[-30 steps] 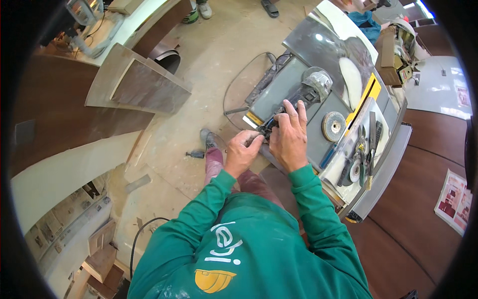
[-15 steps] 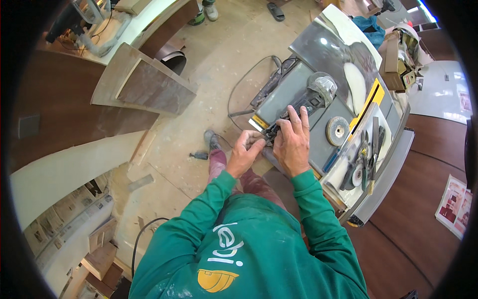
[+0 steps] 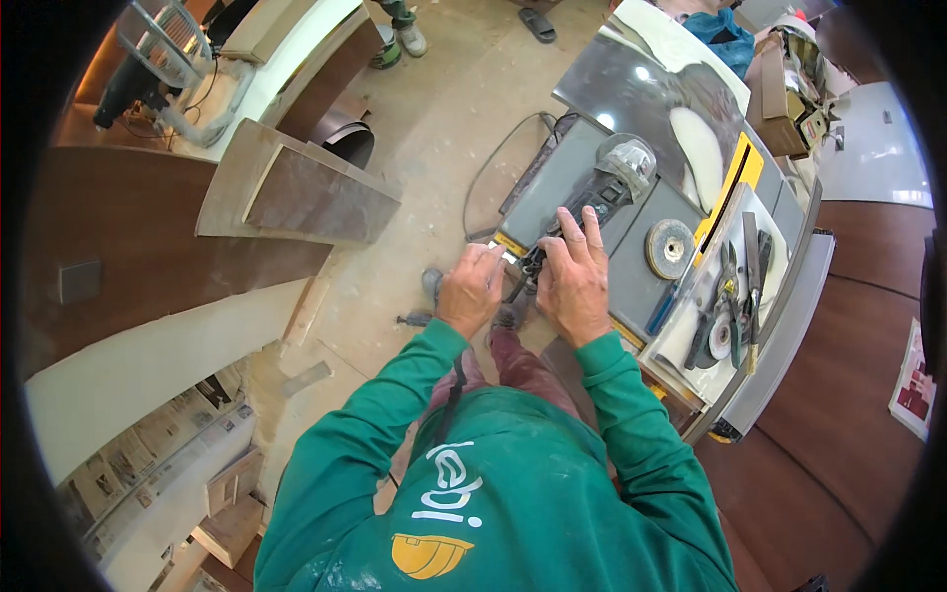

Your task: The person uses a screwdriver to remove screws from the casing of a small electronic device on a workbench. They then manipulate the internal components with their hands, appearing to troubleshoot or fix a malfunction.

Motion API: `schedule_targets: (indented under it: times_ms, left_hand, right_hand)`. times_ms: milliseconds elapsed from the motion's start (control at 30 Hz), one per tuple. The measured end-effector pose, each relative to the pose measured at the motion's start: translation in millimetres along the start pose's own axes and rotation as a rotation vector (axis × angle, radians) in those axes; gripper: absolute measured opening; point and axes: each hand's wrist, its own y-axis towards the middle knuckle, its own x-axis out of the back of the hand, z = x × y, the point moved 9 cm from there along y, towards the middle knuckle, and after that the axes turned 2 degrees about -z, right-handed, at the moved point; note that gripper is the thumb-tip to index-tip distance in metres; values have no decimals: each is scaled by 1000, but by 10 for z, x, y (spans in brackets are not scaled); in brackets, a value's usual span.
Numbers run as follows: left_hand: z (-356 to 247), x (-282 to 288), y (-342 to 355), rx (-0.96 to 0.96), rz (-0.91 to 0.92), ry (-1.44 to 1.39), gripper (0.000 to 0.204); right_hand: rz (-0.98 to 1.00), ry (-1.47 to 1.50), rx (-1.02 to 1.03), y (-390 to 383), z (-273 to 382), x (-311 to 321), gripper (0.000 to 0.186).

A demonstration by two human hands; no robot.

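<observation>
the angle grinder (image 3: 600,192) lies on the grey table-saw top (image 3: 552,187), its disc guard pointing away from the person and its tail end at the near edge of the table. the right hand (image 3: 575,281) lies flat over the rear of the grinder body, fingers stretched forward along it rather than wrapped round. the left hand (image 3: 472,293) is pinched at the very tail of the tool, just off the table's front corner; what its fingertips hold there is too small to tell.

the work sits right at the table's near-left corner, so the left hand hangs over open floor (image 3: 434,128). that dusty floor is the widest free space. a black cable (image 3: 490,163) loops down off the table's left edge.

to the right the room is tight: a loose grinding disc (image 3: 670,248) lies just beside the right hand, then a blue-handled tool (image 3: 661,311), and beyond a yellow fence (image 3: 728,189) a clutter of pliers and cutters (image 3: 728,306) on a white sheet. a stack of wooden panels (image 3: 296,192) stands well to the left.
</observation>
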Motion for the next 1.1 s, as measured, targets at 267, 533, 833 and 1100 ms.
schedule_targets:
  times_ms: [267, 533, 833, 1100]
  left_hand:
    - [-55, -95, 463, -122, 438, 103, 12]
    - [-93, 119, 477, -298, 316, 41, 14]
    - [233, 161, -264, 906, 296, -1133, 9]
    - [-91, 230, -483, 962, 199, -1235, 11]
  right_hand:
    - [-7, 13, -3, -9, -21, 30, 22]
    - [-6, 17, 21, -11, -3, 43, 23]
    - [-30, 56, 11, -39, 111, 204, 28]
    - [-8, 407, 16, -401, 543, 418, 23]
